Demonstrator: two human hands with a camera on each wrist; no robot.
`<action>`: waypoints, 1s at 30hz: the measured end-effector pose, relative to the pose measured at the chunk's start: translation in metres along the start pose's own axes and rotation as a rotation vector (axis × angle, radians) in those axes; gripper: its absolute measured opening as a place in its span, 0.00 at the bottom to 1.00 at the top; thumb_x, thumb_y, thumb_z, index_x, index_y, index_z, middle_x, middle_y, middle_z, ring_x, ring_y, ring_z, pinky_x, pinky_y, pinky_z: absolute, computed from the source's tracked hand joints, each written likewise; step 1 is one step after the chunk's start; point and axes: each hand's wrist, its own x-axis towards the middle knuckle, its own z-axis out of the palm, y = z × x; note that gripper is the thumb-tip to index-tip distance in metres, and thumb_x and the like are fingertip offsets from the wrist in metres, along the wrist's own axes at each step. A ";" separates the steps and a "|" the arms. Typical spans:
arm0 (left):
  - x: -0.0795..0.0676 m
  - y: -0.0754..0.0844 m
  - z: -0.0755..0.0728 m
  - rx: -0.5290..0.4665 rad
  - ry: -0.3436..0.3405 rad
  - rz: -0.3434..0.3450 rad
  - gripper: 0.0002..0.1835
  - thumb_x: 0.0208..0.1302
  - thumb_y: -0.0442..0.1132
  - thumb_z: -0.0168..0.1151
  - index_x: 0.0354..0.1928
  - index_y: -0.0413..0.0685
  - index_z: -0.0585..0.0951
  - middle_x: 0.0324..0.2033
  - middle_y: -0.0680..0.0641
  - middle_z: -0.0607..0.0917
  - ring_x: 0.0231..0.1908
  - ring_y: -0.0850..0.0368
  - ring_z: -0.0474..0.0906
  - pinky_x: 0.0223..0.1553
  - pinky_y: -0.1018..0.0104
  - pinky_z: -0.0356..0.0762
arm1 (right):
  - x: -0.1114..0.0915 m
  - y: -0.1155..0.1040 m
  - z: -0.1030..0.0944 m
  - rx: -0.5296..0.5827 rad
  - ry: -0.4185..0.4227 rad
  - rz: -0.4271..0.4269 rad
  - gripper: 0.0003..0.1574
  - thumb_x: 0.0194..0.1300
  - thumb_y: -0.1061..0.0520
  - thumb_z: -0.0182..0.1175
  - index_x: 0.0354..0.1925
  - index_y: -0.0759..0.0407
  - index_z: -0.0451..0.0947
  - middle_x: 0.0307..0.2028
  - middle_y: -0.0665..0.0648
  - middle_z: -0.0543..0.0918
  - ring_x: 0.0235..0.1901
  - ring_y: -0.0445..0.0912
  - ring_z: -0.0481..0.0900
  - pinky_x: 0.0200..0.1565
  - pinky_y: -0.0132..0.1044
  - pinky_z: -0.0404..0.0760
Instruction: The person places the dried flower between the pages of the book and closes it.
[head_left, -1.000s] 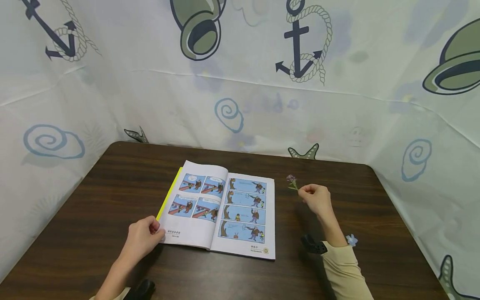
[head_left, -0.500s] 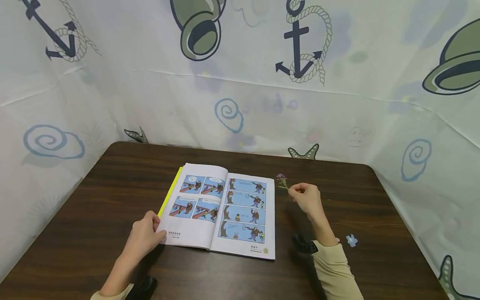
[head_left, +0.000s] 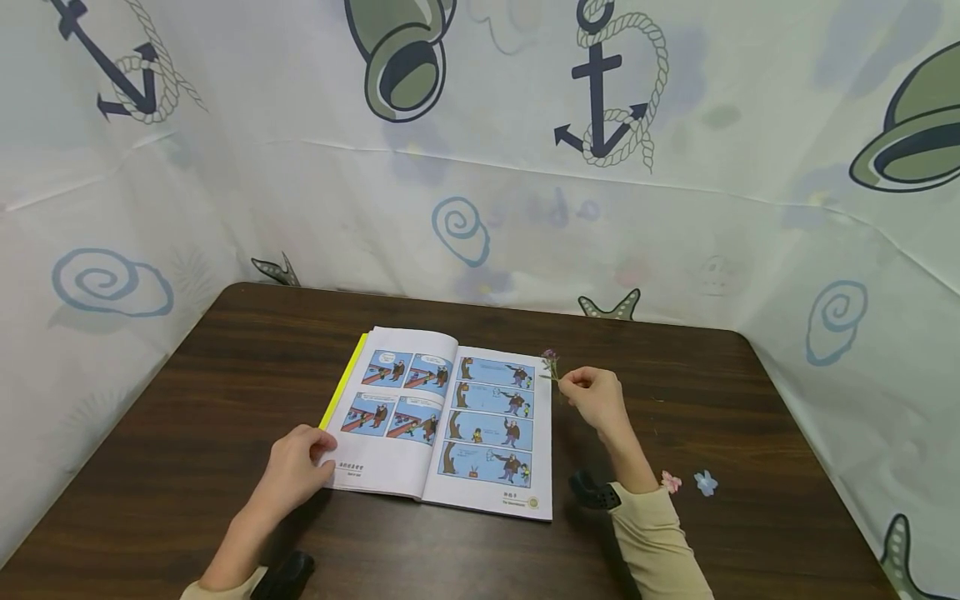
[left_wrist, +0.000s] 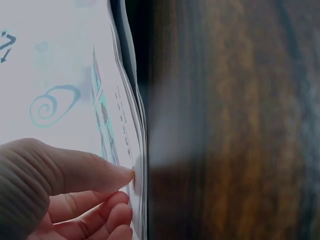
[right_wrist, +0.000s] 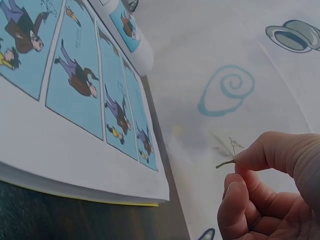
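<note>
Purple sprig (head_left: pixel 551 358): one, in right grip (head_left: pixel 597 397); one book (head_left: pixel 486 450); two blossoms (head_left: pixel 706 483).

"Where could your right hand (head_left: pixel 594 396) pass?"
"To my right, along the tabletop (head_left: pixel 735 400); ahead, up to the curtain (head_left: pixel 525 242)."
"Obstacles?"
"The open book (head_left: pixel 431 417) just left of my fingers (head_left: pixel 573 385); pink flower (head_left: pixel 671 482), blue flower (head_left: pixel 706 482) by my sleeve (head_left: pixel 660 542)."

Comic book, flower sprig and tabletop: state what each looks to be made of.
Comic book: smooth printed paper, judging by the thin layered leaf edges in the left wrist view.
Flower sprig: perhaps real plant matter, given its thin, greenish stem; an artificial one can't be ruled out.
Tabletop: wood or wood-look laminate with a soft sheen; dark grain streaks show.
</note>
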 end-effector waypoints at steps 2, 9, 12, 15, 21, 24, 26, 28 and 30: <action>0.000 -0.002 0.000 -0.014 -0.001 -0.003 0.09 0.45 0.27 0.67 0.32 0.32 0.80 0.28 0.44 0.76 0.28 0.53 0.69 0.31 0.62 0.73 | -0.001 0.000 0.003 -0.001 -0.006 -0.005 0.05 0.56 0.64 0.60 0.28 0.68 0.79 0.17 0.53 0.75 0.19 0.45 0.73 0.21 0.33 0.67; 0.000 -0.004 -0.001 -0.031 -0.021 -0.029 0.10 0.46 0.28 0.68 0.33 0.32 0.80 0.29 0.44 0.76 0.29 0.52 0.70 0.31 0.61 0.73 | -0.004 -0.004 0.012 0.012 -0.035 -0.001 0.06 0.55 0.64 0.60 0.29 0.69 0.80 0.18 0.54 0.75 0.19 0.45 0.73 0.22 0.33 0.69; 0.001 -0.003 -0.001 -0.035 -0.026 -0.034 0.10 0.46 0.28 0.68 0.33 0.32 0.80 0.29 0.44 0.76 0.29 0.53 0.69 0.31 0.62 0.73 | -0.005 -0.007 0.016 0.020 -0.037 -0.003 0.06 0.54 0.64 0.60 0.28 0.69 0.80 0.17 0.54 0.74 0.18 0.43 0.70 0.21 0.32 0.68; 0.001 -0.003 -0.002 -0.038 -0.027 -0.036 0.10 0.46 0.28 0.68 0.32 0.32 0.80 0.29 0.44 0.76 0.29 0.53 0.69 0.31 0.62 0.72 | -0.006 -0.010 0.020 0.024 -0.042 -0.005 0.05 0.54 0.65 0.60 0.28 0.69 0.80 0.17 0.54 0.74 0.18 0.43 0.69 0.21 0.32 0.67; 0.000 -0.002 -0.002 -0.039 -0.022 -0.030 0.09 0.46 0.27 0.67 0.32 0.32 0.80 0.29 0.44 0.76 0.29 0.52 0.69 0.31 0.62 0.72 | -0.008 -0.015 0.030 0.034 -0.070 -0.027 0.04 0.54 0.66 0.60 0.27 0.69 0.80 0.18 0.54 0.74 0.18 0.43 0.70 0.21 0.32 0.65; 0.001 -0.002 -0.002 -0.039 -0.022 -0.027 0.09 0.46 0.27 0.67 0.32 0.32 0.80 0.29 0.44 0.75 0.29 0.52 0.69 0.31 0.62 0.72 | -0.009 -0.016 0.034 0.028 -0.073 -0.025 0.04 0.55 0.66 0.60 0.27 0.68 0.80 0.18 0.54 0.74 0.19 0.43 0.70 0.21 0.32 0.65; 0.001 -0.002 -0.002 -0.038 -0.023 -0.029 0.09 0.46 0.27 0.67 0.32 0.32 0.80 0.29 0.44 0.75 0.29 0.52 0.69 0.31 0.61 0.73 | -0.010 -0.017 0.037 0.020 -0.074 -0.026 0.04 0.55 0.65 0.61 0.27 0.68 0.80 0.18 0.53 0.74 0.19 0.43 0.69 0.21 0.32 0.64; 0.001 -0.002 -0.002 -0.036 -0.024 -0.031 0.09 0.46 0.28 0.68 0.32 0.32 0.80 0.29 0.44 0.75 0.29 0.52 0.69 0.31 0.61 0.73 | -0.010 -0.018 0.039 0.011 -0.074 -0.034 0.04 0.54 0.65 0.61 0.26 0.68 0.80 0.17 0.53 0.74 0.18 0.43 0.69 0.21 0.32 0.64; 0.002 -0.002 -0.002 -0.036 -0.028 -0.036 0.10 0.46 0.28 0.68 0.32 0.32 0.80 0.29 0.44 0.75 0.29 0.52 0.69 0.32 0.61 0.73 | -0.011 -0.019 0.041 0.009 -0.078 -0.041 0.04 0.53 0.66 0.60 0.26 0.68 0.80 0.17 0.53 0.74 0.19 0.42 0.68 0.21 0.33 0.64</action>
